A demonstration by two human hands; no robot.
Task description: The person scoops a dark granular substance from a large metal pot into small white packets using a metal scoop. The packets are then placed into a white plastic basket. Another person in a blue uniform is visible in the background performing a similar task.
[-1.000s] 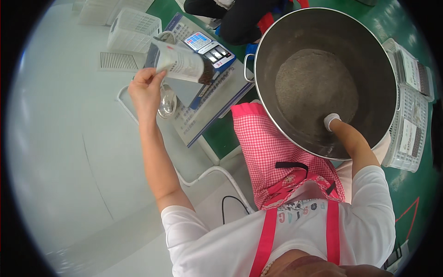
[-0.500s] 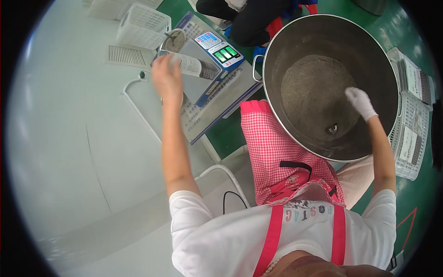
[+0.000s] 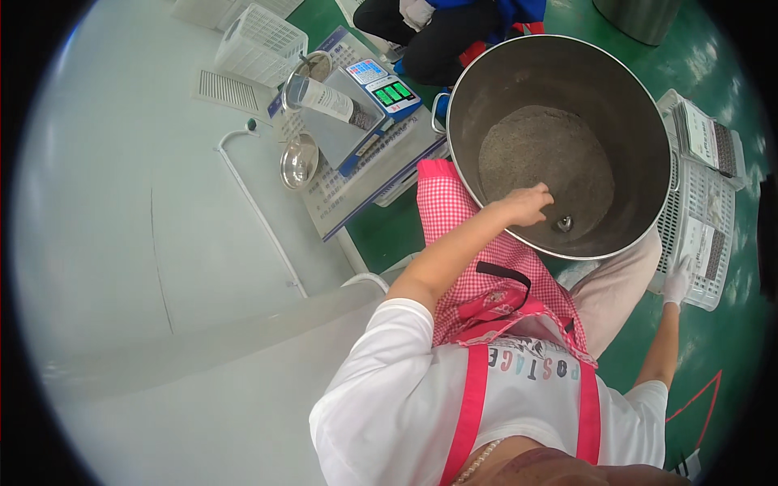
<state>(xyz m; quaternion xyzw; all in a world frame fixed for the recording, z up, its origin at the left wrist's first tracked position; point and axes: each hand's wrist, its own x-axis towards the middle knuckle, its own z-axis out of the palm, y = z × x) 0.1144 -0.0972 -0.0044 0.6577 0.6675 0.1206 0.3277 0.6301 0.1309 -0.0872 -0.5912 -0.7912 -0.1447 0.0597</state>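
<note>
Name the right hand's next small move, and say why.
Probably close the right hand around the labelled pouch in the white plastic basket: it lies, gloved, at that pouch's near end, while the left hand, over the large metal pot, appears to hold nothing.

I have the desk at eleven o'clock, its printed top edged in blue. Directly on it I see a blue-bodied scale, a shiny metal bowl at the scale's eight o'clock, and a powder bowl at its eleven. The green floor carries a dark drum between one and two and red lines at four; whether the white crate at three rests on it, I can't tell.
</note>
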